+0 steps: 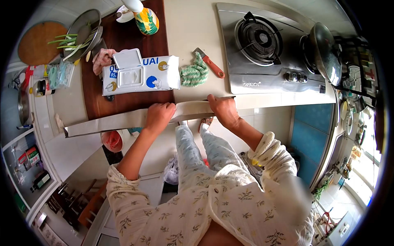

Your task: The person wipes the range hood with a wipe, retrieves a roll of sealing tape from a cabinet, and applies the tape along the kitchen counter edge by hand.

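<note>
Now a long pale strip [135, 117] is being held in both hands, stretched out on the near side of the white packet [154, 78]; its left end is seen well past the packet's left side, its right end well past the packet's right side; by the left hand [160, 118], placed just on the near side of the packet's right half, the strip is gripped, the fingers curled in tightly over it; by the right hand [224, 110], farther right than the packet, the strip is pinched close to its right end, the fingers bent in, though the tips cannot all be made out; and the packet itself is seen with its lid raised, laid upon a dark brown board [135, 100]; just beside the packet's right end a green-and-white cloth [195, 74] is bunched, with an orange-handled tool [214, 67] placed a little farther right of the packet; well to the packet's right a gas stove [258, 77] is set into the counter [197, 24]; beyond the packet, a yellow spray bottle [147, 22] is stood
</note>
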Action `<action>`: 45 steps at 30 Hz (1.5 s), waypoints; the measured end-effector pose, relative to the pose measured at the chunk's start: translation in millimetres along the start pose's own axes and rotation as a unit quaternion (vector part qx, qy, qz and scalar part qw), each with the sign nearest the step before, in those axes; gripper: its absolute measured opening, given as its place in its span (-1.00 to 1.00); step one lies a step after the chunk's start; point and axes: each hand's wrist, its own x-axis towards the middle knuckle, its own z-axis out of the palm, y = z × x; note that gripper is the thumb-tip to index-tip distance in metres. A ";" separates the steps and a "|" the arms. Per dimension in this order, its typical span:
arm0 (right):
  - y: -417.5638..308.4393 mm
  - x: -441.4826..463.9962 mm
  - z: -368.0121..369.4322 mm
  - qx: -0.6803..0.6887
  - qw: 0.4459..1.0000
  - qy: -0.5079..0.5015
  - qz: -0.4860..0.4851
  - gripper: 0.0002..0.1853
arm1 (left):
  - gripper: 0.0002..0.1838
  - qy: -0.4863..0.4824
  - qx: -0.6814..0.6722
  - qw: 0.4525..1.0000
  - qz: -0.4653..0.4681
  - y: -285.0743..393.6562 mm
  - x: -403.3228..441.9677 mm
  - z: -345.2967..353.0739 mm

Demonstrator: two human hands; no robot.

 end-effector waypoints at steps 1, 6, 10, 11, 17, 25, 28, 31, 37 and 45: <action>1.4 -1.3 2.0 -0.014 1.000 -0.007 -0.003 -0.78 | -0.79 -0.008 0.003 1.000 -0.003 2.0 2.0 -2.4; 11.5 -7.9 3.8 0.010 0.999 0.034 -0.041 -0.87 | -0.76 -0.014 0.032 0.999 0.007 9.1 3.3 -12.8; 13.8 -7.9 6.6 0.005 0.999 0.026 -0.035 -0.87 | -0.52 0.047 0.055 0.991 0.110 32.5 3.7 -18.3; 12.2 -7.2 6.6 0.008 0.999 0.026 -0.036 -0.87 | -0.44 0.056 0.045 0.984 0.160 34.5 1.2 -13.7; 16.0 -7.3 5.5 0.026 0.996 0.072 -0.055 -0.86 | -0.34 -0.089 -0.031 0.989 0.114 44.9 4.0 25.0; 13.1 -4.7 3.3 0.060 0.994 0.090 0.006 -0.85 | -0.40 -0.084 0.032 0.990 0.107 49.3 12.5 24.9; 11.7 -12.7 -13.4 0.108 0.983 0.142 -0.052 -0.79 | -0.47 -0.080 0.046 0.993 0.079 55.4 20.3 27.4; 5.0 -40.0 -12.2 0.127 0.982 0.099 -0.096 -0.57 | -0.51 -0.056 0.063 0.993 0.077 51.7 17.6 36.5; 9.5 -52.4 -5.5 0.118 0.988 0.082 -0.053 -0.51 | -0.51 -0.041 0.044 0.995 0.078 50.2 20.2 34.6; 16.6 -47.8 -0.7 0.044 0.999 0.006 0.002 -0.51 | -0.50 -0.038 0.055 0.994 0.087 49.1 20.8 35.2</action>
